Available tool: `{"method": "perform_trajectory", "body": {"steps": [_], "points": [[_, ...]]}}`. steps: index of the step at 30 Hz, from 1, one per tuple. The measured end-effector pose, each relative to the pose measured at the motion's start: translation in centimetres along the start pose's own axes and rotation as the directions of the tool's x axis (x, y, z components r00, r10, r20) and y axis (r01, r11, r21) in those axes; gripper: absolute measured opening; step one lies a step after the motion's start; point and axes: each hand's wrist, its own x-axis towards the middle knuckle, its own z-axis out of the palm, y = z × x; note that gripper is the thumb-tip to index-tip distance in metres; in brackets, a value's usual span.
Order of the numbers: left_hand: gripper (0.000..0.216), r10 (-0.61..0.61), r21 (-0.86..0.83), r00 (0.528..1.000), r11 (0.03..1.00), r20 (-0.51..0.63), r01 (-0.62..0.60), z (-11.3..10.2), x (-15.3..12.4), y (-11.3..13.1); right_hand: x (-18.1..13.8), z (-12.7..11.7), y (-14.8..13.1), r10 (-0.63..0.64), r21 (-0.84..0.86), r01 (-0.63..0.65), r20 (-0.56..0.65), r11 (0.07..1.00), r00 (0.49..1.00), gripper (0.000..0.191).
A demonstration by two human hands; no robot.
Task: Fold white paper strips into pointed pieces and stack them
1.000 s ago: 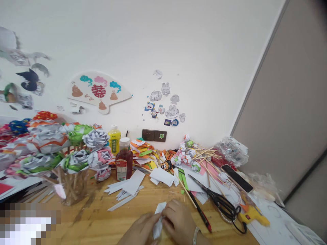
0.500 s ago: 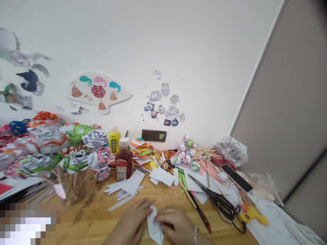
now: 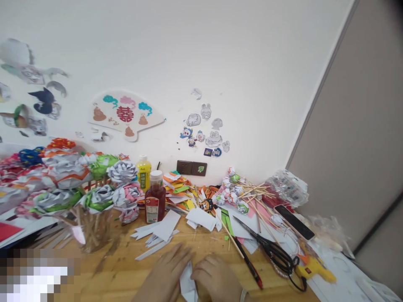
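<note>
White, orange and green folded-paper flowers [image 3: 67,172]: I see them massed left of the dark red, white-capped bottle [image 3: 155,205], my landmark.
Wooden tabletop [image 3: 122,272]: on the near left side of the bottle, a broad stretch of wood gives room for sideways movement.
Loose white paper strips [image 3: 166,224]: overlapping, on the near side of the bottle and to its right, they narrow the room there.
Left hand [image 3: 170,270]: nearer me than the bottle, fingers extended; I can't tell whether its thumb pinches.
Folded white paper piece [image 3: 188,281]: between both hands, nearer me than the bottle and right of it; long axis running near to far, narrow far end pointing wallward, near end reaching my view's bottom edge; plain white, creased towards the near end.
Right hand [image 3: 215,274]: right of the bottle, fingers curled against the paper's right edge; I can't tell how firmly it grips.
Slim black rod with a red end [image 3: 250,268]: farther right of the bottle, it bounds a smaller gap of wood.
Black-handled scissors [image 3: 280,256]: beyond the rod, well right of the bottle.
</note>
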Motion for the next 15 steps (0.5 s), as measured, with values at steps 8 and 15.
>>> {"method": "perform_trajectory", "body": {"steps": [8,15], "points": [[0.043,0.000,-0.092,1.000,0.996,0.025,0.003,-0.4,0.3,0.0,0.0,-1.5,-0.5,0.122,0.022,-0.124,0.087,0.992,0.989,0.030],[0.036,-0.052,0.026,0.995,0.998,-0.086,0.054,0.4,0.1,-0.2,-0.1,-1.8,-0.1,0.194,-0.048,-0.197,-0.054,0.979,0.980,0.014]]}}
